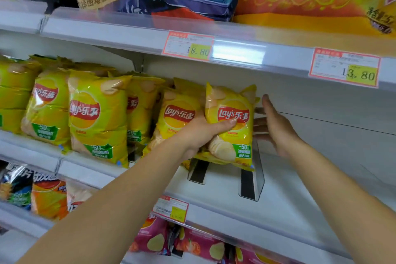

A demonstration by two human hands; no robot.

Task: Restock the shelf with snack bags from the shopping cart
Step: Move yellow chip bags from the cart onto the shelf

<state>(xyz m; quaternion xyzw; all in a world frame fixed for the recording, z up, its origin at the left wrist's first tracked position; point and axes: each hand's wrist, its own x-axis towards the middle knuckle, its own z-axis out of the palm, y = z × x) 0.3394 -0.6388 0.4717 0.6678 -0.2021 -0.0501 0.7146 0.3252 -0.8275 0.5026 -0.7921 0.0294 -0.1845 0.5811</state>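
The yellow snack bag point(230, 100) is held upright on the middle shelf point(289, 199), right of the stocked row point(98, 113). It is gripped by the left hand point(199, 133), thumb across the front. The right hand point(276, 126) is spread flat beside its right edge. It is judged light, puffy and crushable, best taken by the edges.

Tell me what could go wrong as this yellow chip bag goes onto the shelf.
1. The yellow bag hangs over the clear divider and may land astride it.
2. The left hand grips the bag across its middle; squeezing could crush chips.
3. The right hand is open beside it; once released, the bag might tip forward off the shelf.
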